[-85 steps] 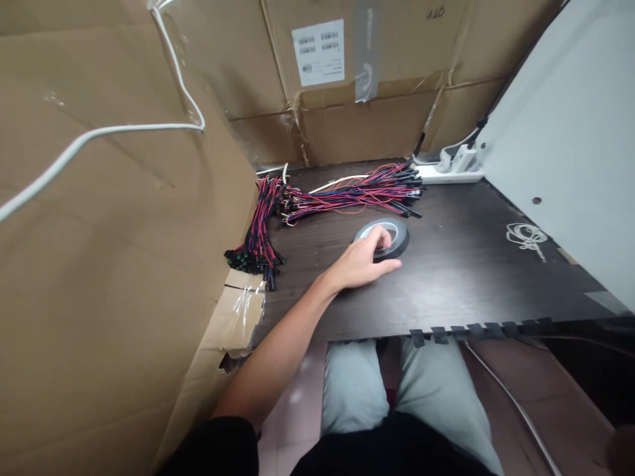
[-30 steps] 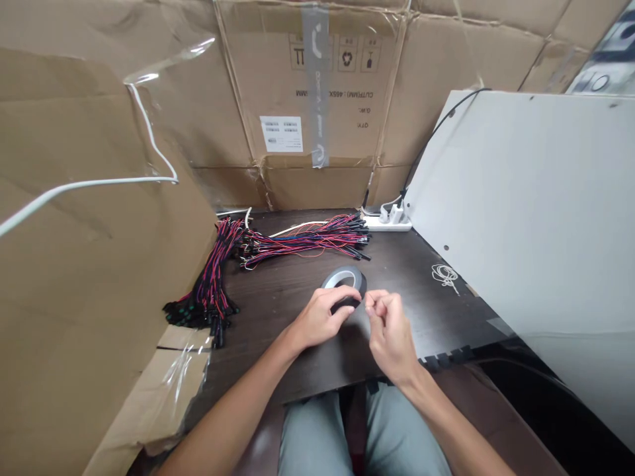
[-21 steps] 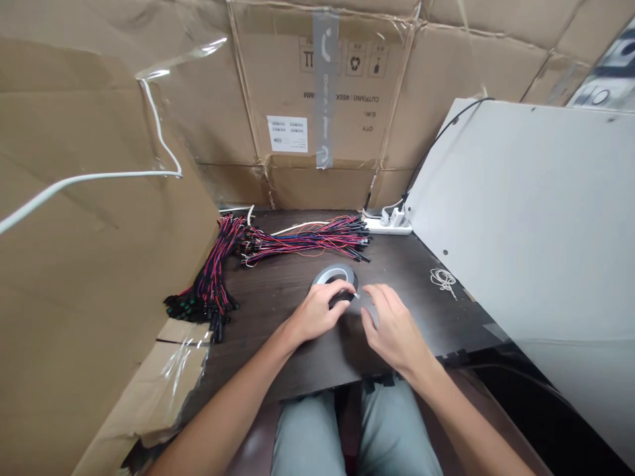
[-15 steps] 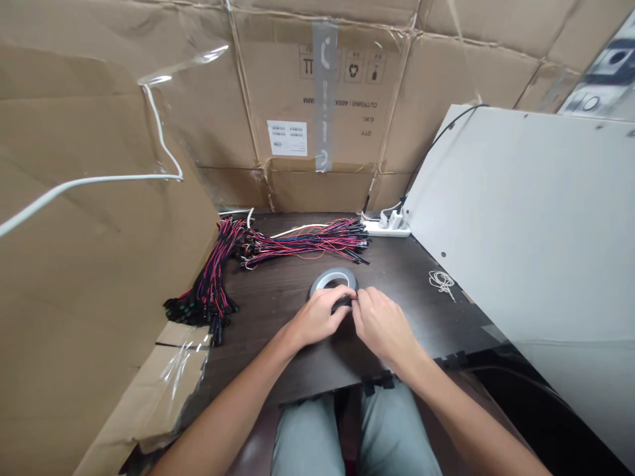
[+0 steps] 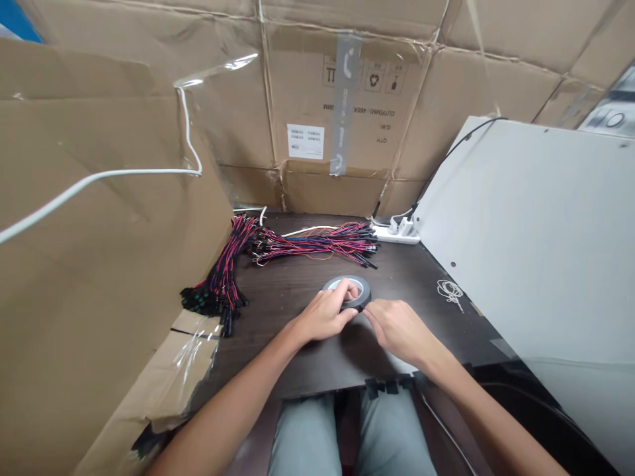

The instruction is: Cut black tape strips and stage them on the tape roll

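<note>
Your left hand (image 5: 325, 318) still clamps the tape (image 5: 364, 291) flat; your right hand (image 5: 397, 328) has returned, grip pinched at its rim (end unseen).

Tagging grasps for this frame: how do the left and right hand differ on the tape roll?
Left hand lies over the tape roll, fingers across its top; right hand sits beside it, fingertips only at its near right rim. Left hand hides part of the roll; right hand hides almost none. Both are bare and touch the roll.
</note>
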Demonstrator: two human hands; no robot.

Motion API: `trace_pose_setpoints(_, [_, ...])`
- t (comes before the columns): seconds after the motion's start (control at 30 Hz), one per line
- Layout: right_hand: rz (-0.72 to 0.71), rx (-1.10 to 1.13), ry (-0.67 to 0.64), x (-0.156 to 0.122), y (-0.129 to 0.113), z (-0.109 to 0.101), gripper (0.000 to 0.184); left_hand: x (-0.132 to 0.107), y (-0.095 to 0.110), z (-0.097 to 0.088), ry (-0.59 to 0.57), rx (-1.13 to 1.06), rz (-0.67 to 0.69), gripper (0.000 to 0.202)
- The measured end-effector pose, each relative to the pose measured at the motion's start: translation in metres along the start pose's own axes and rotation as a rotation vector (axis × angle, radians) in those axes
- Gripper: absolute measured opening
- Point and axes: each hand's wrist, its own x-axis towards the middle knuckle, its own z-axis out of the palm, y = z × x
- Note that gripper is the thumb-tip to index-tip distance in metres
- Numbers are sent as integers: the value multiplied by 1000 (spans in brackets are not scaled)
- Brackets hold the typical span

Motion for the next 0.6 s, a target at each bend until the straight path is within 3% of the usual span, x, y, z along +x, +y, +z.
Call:
trace_pose_setpoints(0.33, [-8, 183, 92, -2, 4, 10, 30, -1, 4, -1, 11, -2, -48, 13])
trace_pose_setpoints(0.6, [17, 190, 68, -4, 4, 7, 30, 0, 1, 1, 25, 43, 6, 15])
